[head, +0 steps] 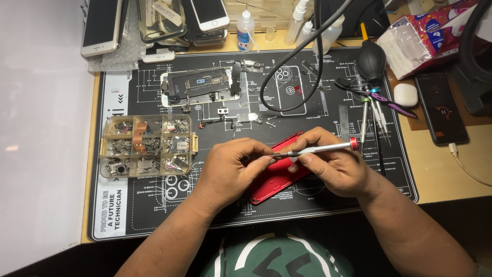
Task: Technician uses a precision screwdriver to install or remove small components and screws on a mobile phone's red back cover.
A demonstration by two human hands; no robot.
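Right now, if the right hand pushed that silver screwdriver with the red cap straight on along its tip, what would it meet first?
The right hand points the silver screwdriver with the red cap leftward; its tip seems to meet the left hand fingertips first, above the red phone back shell. Depth is unclear.

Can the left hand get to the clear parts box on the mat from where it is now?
Probably yes. The parts box sits just beside the left hand on the mat, nothing between them, though that hand is busy on the red phone shell.

- Phone repair workshop bench.
- Black repair mat (128, 215) printed with part outlines covers the desk.
- Clear parts box (147, 146) of small fittings, left.
- Opened phone (200, 87) and stacked phones (154, 20), far.
- Screwdrivers (376, 115), right.
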